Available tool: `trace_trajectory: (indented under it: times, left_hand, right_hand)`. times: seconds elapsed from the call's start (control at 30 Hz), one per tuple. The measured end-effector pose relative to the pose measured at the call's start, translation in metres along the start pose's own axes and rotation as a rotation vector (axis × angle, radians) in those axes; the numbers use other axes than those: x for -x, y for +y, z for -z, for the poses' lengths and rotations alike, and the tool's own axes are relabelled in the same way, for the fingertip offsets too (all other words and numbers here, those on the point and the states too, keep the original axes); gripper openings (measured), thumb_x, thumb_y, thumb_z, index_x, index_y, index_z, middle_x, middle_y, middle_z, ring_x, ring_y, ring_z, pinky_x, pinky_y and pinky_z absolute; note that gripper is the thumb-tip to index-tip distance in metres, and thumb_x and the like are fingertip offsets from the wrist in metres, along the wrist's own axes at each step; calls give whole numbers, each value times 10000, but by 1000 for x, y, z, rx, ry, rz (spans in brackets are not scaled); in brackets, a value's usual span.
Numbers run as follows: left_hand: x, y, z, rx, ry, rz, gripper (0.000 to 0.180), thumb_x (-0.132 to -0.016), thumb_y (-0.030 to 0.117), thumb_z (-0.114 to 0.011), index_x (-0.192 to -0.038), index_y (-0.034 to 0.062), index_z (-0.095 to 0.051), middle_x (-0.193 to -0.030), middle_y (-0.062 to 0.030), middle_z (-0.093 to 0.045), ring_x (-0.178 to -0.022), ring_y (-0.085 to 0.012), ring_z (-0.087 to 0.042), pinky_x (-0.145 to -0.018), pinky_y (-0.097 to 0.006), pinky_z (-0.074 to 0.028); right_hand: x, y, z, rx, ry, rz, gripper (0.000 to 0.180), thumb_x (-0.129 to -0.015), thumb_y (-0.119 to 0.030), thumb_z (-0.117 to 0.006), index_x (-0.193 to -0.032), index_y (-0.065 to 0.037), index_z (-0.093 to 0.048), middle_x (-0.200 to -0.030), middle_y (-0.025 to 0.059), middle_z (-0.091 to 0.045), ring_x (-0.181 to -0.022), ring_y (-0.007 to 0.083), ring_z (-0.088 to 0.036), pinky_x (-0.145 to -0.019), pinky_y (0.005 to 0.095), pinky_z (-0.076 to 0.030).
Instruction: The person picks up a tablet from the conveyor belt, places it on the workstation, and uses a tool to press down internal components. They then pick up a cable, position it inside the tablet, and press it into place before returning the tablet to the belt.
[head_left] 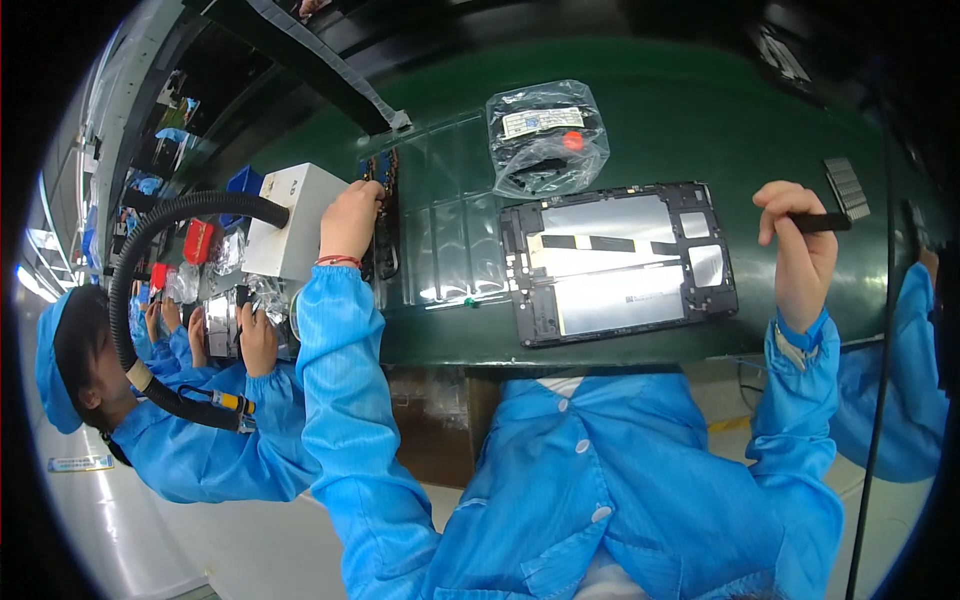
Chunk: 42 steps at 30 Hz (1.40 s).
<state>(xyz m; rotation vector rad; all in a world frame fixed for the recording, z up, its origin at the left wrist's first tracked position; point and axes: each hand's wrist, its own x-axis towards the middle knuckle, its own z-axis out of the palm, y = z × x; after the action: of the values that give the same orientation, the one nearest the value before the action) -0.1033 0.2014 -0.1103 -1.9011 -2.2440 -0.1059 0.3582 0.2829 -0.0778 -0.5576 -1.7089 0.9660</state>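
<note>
I have the left hand point(350, 222) at left of centre, forearm rising from the lower edge, wrist straight, fingers bent and bunched at the dark boards point(387, 235); I can't tell whether they grip one. The right hand point(800, 245) stands upright at the right of the frame, fingers curled and closed round a black stick point(825, 222) that points right. The tablet point(620, 265), back open, lies at the centre, touched by neither hand.

Above it, a clear bag point(530, 155) carries a white label point(543, 122), its print too small for me to read, and a red dot point(573, 141). The bench point(680, 120) ends just below the tablet. Green surface shows between tablet and right hand; a metal block point(847, 188) sits just beyond the stick, and a white box point(300, 225) bounds my left hand's outer side.
</note>
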Motion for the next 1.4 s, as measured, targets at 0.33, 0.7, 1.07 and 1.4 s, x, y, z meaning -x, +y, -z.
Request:
trace_trajectory:
  times: [0.33,0.7,1.07,1.4]
  left_hand:
    - [72,69,107,249,518,47,168,-728,-21,-575,-893,4,-555,-825,-124,-586,-755,-275,-576,-674,-344,-459]
    - [123,195,76,202,612,-513,253,-612,75,-670,-860,65,-618,-810,-54,-559,-735,-201,-558,-583,-294,-466]
    - [91,194,87,739,398,-387,215,-681,64,-642,-893,64,-610,-936,-53,-601,-850,-239,-563,-754,-348,-405]
    - [89,196,99,437,480,-501,203,-638,110,-671,-836,100,-625,-876,18,-611,-803,-152,-559,-735,-311,-374]
  right_hand:
    - [39,-39,-72,-536,-361,-648,184,-874,-87,-408,-980,-9,-538,-820,67,-595,-452,34,-382,-402,181,-287]
    - [28,-33,-145,-593,-282,-578,240,-862,-156,-513,-1011,15,-591,-792,27,-606,-619,30,-492,-528,159,-380]
    - [37,-44,-122,-169,-340,-383,170,-792,-62,-547,-935,28,-567,-720,132,-573,-613,157,-555,-559,274,-426]
    - [38,-56,-108,136,-430,-150,80,-744,-69,-520,-791,-21,-476,-736,174,-553,-708,371,-538,-577,413,-424]
